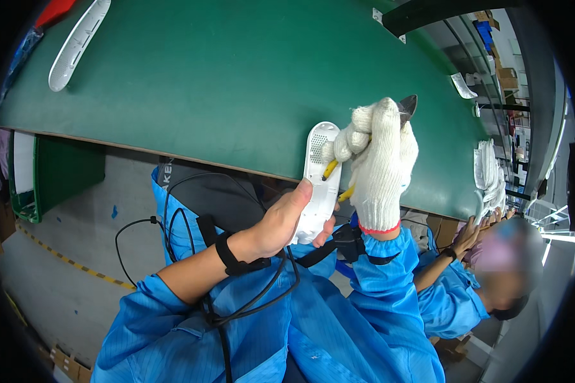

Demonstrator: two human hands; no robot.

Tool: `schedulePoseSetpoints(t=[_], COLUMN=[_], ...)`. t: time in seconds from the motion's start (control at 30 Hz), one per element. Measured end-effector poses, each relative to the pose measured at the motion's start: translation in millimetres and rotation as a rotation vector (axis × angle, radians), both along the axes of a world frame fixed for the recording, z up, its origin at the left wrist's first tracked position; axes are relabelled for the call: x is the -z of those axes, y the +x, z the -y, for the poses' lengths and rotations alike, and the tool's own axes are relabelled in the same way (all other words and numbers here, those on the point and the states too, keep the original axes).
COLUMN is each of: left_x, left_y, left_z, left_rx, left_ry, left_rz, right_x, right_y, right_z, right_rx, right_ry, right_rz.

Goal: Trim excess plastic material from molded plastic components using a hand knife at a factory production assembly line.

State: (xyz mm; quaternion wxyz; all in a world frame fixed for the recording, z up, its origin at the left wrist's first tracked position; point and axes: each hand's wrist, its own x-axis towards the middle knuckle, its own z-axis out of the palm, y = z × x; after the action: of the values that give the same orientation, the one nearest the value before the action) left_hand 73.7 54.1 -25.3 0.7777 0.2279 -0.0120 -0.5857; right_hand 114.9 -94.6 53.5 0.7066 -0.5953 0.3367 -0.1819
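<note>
My bare left hand [281,220] grips the lower end of a long white plastic shell [316,167], its thumb on the inner face and fingertips at the far side. The shell has rounded ends and a patch of small holes near its top, and lies tilted over the table's near edge. Beside it, my right hand [380,156], in a white knitted glove, is closed around yellow-handled pliers [329,170]. Their dark metal head [407,108] points up and away from the shell, and the grip hides their middle. The gloved fingertips are close to the shell's perforated end; contact is unclear.
A similar white shell [76,48] lies at the green table's [198,83] far left. On the right, a co-worker in blue [450,297] reaches toward white parts [489,169] on the tabletop. A dark post [421,16] stands at the back. Black cables [252,300] hang before me.
</note>
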Motion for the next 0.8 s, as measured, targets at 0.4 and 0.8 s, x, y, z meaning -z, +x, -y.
schedulePoseSetpoints(t=[0.4,0.8], left_x=[-7,-18], left_y=[2,-9], left_z=[1,-32], left_rx=[-0.035,0.094], left_ry=[0.051,0.155], left_rz=[0.017,0.562], right_x=[-4,3], right_y=[6,-1], right_z=[-12,7], right_rx=[0.051,-0.061], right_ry=[-0.02,0.035], right_rz=[0.025,0.075])
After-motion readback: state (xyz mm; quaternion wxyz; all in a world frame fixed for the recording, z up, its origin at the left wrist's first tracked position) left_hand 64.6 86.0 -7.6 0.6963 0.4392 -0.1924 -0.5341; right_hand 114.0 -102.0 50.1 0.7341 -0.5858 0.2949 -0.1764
